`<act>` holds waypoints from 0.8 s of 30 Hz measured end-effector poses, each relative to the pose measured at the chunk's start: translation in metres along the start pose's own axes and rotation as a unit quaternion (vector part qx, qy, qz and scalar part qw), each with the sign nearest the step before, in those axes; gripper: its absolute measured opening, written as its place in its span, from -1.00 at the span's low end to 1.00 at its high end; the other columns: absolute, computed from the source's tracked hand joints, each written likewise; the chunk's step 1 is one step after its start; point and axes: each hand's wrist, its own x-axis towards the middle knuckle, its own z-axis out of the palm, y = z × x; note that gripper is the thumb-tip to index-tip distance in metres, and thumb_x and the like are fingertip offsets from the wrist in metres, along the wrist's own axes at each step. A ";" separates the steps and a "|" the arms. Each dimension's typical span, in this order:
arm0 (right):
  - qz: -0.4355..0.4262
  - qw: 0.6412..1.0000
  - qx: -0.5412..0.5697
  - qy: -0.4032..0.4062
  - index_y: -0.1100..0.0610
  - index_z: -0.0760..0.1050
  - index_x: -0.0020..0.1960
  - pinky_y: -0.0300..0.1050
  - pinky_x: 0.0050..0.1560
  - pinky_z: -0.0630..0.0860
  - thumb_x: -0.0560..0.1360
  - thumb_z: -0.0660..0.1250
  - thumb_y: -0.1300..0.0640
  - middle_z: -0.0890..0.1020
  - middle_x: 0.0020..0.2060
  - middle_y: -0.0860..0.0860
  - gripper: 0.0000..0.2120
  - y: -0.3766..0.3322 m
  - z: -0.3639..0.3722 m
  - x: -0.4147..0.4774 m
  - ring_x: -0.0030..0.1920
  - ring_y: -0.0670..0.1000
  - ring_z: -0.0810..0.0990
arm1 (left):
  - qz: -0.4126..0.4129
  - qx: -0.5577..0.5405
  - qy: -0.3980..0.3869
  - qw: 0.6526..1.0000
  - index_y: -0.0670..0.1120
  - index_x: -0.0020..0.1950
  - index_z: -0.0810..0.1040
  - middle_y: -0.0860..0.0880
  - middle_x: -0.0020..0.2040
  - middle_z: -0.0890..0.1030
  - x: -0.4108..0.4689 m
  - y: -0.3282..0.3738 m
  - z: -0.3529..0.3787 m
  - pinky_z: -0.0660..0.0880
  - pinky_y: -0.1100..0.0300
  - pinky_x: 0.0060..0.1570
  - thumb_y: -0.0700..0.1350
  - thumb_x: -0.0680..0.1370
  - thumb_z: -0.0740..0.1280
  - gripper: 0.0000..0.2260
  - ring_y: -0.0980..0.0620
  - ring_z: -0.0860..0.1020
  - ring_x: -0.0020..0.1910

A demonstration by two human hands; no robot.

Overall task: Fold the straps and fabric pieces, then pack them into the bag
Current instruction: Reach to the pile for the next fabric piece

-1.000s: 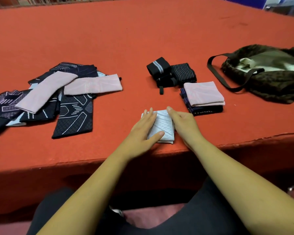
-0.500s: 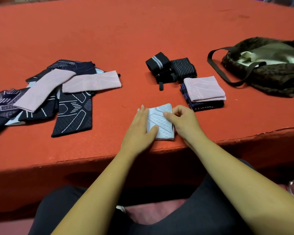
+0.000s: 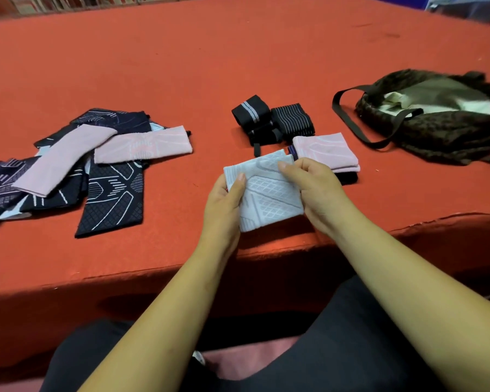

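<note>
You now hold the white piece (image 3: 269, 196) up off the table (image 3: 238, 66), where a moment ago it lay pressed flat. Your left hand (image 3: 224, 202) grips its left edge, thumb on top, and your right hand (image 3: 314, 190) pinches its right side. The fold looks done, so it likely joins the stack (image 3: 326, 151) at 1 o'clock. The unfolded pile (image 3: 68, 165) waits at 10, rolled straps (image 3: 272, 120) at 12 and the open bag (image 3: 441, 131) at 2.
</note>
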 end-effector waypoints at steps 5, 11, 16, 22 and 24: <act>-0.072 0.987 -0.118 0.077 0.07 0.24 -0.39 -0.16 -0.35 0.21 0.59 0.31 0.02 0.26 -0.46 -0.08 -0.56 -0.007 -0.010 0.002 -0.42 -0.11 0.21 | 0.041 0.040 -0.034 0.998 0.05 0.33 0.42 -0.07 -0.03 0.65 0.002 0.008 0.017 0.60 0.09 -0.09 -0.17 0.66 0.24 -0.73 0.08 0.64 -0.14; -0.109 0.981 -0.141 0.080 0.25 0.35 -0.37 -0.17 -0.38 0.21 0.53 0.40 -0.01 0.27 -0.43 0.07 -0.54 -0.020 -0.025 0.013 -0.39 -0.04 0.25 | 0.042 0.126 -0.090 0.987 -0.04 -0.07 0.53 -0.03 -0.16 0.57 0.027 0.017 0.024 0.45 0.14 -0.19 -0.10 0.56 0.35 -0.97 0.03 0.51 -0.18; -0.083 0.984 -0.139 0.079 0.40 0.48 -0.31 -0.07 -0.26 0.31 0.43 0.46 -0.06 0.42 -0.39 0.11 -0.50 -0.017 -0.046 0.029 -0.33 0.01 0.37 | 0.004 0.173 -0.092 0.981 0.00 -0.20 0.45 -0.04 -0.25 0.48 0.053 0.021 0.038 0.32 0.11 -0.27 -0.12 0.57 0.28 -0.86 -0.01 0.41 -0.26; -0.119 0.967 -0.171 0.145 0.13 0.39 -0.34 -0.25 -0.32 0.31 0.57 0.33 0.06 0.40 -0.44 -0.07 -0.66 -0.017 -0.061 0.048 -0.41 -0.15 0.32 | 0.028 0.164 -0.060 0.984 -0.02 -0.13 0.46 -0.03 -0.13 0.54 0.075 0.021 0.076 0.44 0.00 -0.13 -0.10 0.58 0.30 -0.90 -0.01 0.49 -0.14; -0.140 0.950 -0.210 0.184 0.13 0.42 -0.27 -0.25 -0.29 0.31 0.58 0.31 0.09 0.42 -0.40 -0.10 -0.73 -0.022 -0.068 0.060 -0.39 -0.17 0.35 | 0.014 0.151 -0.049 0.987 -0.03 0.00 0.44 -0.10 -0.02 0.60 0.081 0.019 0.090 0.54 -0.03 -0.09 -0.11 0.60 0.31 -0.94 -0.01 0.56 -0.12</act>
